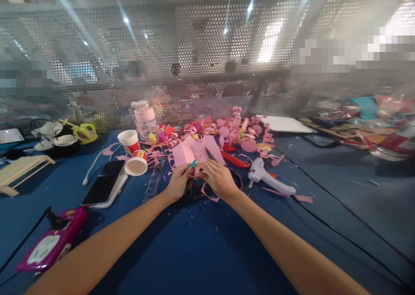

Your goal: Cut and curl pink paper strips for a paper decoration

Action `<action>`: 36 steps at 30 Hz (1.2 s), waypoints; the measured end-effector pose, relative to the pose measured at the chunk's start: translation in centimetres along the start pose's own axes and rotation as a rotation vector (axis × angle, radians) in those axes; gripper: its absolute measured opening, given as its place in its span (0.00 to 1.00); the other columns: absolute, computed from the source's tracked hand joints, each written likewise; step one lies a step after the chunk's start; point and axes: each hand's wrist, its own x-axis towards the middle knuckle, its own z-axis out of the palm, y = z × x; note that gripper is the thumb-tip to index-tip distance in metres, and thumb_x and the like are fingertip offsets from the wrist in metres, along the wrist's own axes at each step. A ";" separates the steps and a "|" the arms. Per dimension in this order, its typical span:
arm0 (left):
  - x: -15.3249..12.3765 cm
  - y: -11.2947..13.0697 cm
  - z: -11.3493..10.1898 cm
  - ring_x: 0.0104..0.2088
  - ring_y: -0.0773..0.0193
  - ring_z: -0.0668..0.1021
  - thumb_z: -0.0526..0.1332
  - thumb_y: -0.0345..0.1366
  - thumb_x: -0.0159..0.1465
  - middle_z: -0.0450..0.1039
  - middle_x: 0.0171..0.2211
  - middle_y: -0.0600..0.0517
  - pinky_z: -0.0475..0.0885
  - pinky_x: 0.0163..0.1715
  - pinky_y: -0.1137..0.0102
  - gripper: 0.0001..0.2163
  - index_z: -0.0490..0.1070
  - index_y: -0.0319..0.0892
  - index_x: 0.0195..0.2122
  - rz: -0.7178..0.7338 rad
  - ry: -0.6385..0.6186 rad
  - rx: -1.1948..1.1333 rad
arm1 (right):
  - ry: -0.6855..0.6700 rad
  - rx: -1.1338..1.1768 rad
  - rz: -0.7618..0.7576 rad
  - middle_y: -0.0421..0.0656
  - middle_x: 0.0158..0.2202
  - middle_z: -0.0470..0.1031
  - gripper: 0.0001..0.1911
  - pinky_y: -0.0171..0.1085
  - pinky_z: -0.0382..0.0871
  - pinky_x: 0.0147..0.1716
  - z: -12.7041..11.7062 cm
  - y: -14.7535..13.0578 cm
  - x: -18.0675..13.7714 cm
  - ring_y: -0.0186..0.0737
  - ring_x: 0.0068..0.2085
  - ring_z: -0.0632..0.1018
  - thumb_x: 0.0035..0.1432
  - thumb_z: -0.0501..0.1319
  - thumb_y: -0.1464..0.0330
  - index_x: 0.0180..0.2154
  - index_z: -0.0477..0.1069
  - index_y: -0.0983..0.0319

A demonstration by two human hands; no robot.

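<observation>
My left hand (179, 181) and my right hand (219, 181) meet above the middle of the blue table, fingers pinched closed around a small bit of pink paper (196, 170), mostly hidden by the fingertips. A teal, nail-like tip shows at my left thumb. Just behind the hands are folded pink paper sheets (183, 153). A dark pointed blade (210, 155) sticks up beyond my right fingers; its other end is hidden. To the right of it lies a red-handled tool (236, 160), and a white glue gun (267, 178) rests further right.
Pink paper cutouts (223, 130) are heaped at the back, near a clear bottle (145, 120). Leftward are two paper cups (136, 164), a phone (105, 182), a purple power strip (53, 243) and wooden sticks (24, 170). The glue gun's black cord (343, 236) crosses the right side.
</observation>
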 end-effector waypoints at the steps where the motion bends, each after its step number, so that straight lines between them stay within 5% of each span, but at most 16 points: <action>1: 0.0 0.0 0.0 0.10 0.76 0.56 0.59 0.55 0.52 0.51 0.10 0.63 0.51 0.09 0.77 0.21 0.57 0.41 0.19 -0.008 0.003 -0.008 | 0.002 -0.035 -0.013 0.46 0.30 0.74 0.12 0.34 0.61 0.31 0.0 0.0 0.0 0.39 0.33 0.71 0.63 0.48 0.65 0.38 0.67 0.64; 13: -0.1 0.5 0.2 0.09 0.75 0.57 0.59 0.55 0.51 0.53 0.09 0.62 0.52 0.09 0.77 0.22 0.58 0.40 0.19 -0.028 0.004 0.004 | -0.021 -0.025 -0.023 0.46 0.28 0.73 0.12 0.35 0.59 0.29 0.0 0.1 -0.2 0.40 0.32 0.69 0.63 0.47 0.68 0.33 0.67 0.63; 18: -0.1 0.2 0.1 0.10 0.75 0.58 0.58 0.53 0.54 0.54 0.10 0.62 0.52 0.10 0.77 0.20 0.59 0.40 0.20 -0.006 0.023 0.046 | 0.026 0.231 0.225 0.44 0.26 0.70 0.14 0.34 0.58 0.27 0.3 -0.8 0.1 0.38 0.28 0.68 0.63 0.45 0.64 0.30 0.63 0.62; 22: -0.2 0.1 0.0 0.11 0.75 0.58 0.56 0.53 0.55 0.54 0.11 0.61 0.53 0.11 0.77 0.20 0.59 0.40 0.20 -0.014 0.007 0.091 | 0.092 0.472 0.479 0.37 0.17 0.58 0.18 0.34 0.51 0.22 0.9 -1.9 0.4 0.34 0.20 0.61 0.63 0.44 0.62 0.21 0.53 0.59; 36: -0.3 0.3 0.2 0.12 0.75 0.57 0.55 0.55 0.55 0.53 0.11 0.61 0.52 0.12 0.76 0.21 0.59 0.40 0.19 0.007 0.046 0.067 | 0.181 0.833 0.656 0.35 0.16 0.57 0.16 0.32 0.53 0.20 1.2 -2.6 0.6 0.31 0.19 0.61 0.58 0.51 0.61 0.21 0.55 0.59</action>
